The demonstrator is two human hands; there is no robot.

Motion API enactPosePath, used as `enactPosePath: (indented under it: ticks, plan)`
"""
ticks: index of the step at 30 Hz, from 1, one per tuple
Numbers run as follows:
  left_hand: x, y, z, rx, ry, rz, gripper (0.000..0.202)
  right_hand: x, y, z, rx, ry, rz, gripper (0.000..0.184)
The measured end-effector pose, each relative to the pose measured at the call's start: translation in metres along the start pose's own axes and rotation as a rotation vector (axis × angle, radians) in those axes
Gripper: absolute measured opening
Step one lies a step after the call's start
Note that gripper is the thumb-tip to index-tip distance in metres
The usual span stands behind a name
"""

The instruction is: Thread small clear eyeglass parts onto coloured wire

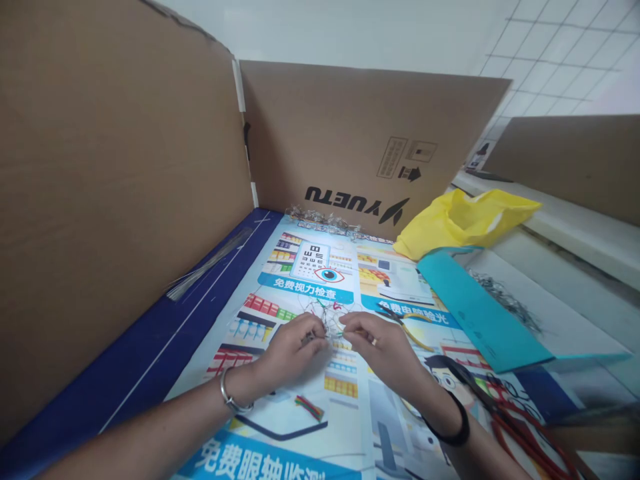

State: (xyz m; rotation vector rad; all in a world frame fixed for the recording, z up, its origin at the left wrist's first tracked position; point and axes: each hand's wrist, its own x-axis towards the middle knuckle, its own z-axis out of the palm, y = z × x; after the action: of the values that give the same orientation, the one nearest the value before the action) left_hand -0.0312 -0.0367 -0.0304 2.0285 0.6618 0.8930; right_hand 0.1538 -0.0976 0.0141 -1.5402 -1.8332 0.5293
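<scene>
My left hand (pixel 293 347) and my right hand (pixel 380 343) meet over a printed poster (pixel 310 427) on the table. Both pinch a small tangle of thin wires (pixel 327 313), some clear, some red and green. The left wrist wears a silver bangle, the right a black band. The fingertips almost touch at the tangle. A short bundle of coloured wire pieces (pixel 310 407) lies on the poster just below the left hand.
Cardboard walls (pixel 125 167) stand at left and back. A pile of wire bits (pixel 323 220) lies by the back wall, long thin wires (pixel 205 267) at left. A yellow bag (pixel 465 223), teal sheet (pixel 480 313), pliers (pixel 405 323) and red-handled scissors (pixel 520 427) sit right.
</scene>
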Motion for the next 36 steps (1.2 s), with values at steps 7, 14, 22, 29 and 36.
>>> enactPosePath:
  ticks: [7,14,22,29,36]
  plan:
    - [-0.004,0.007,-0.001,-0.098,0.064,-0.032,0.013,0.001,0.000,0.000,0.058,-0.106,0.036,0.012]
    - [-0.003,0.011,-0.005,-0.289,0.058,-0.088,0.013,0.003,0.011,0.001,0.350,-0.079,0.098,0.006]
    - [-0.005,0.012,0.000,-0.052,0.110,-0.072,0.022,0.001,0.008,0.004,0.396,-0.061,0.055,0.010]
    - [-0.003,0.017,-0.003,-0.112,0.185,-0.130,0.007,0.000,0.008,0.008,0.437,-0.012,0.075,0.009]
    - [-0.005,0.013,-0.003,-0.333,0.185,-0.176,0.005,-0.001,0.005,0.011,0.610,0.040,0.145,0.014]
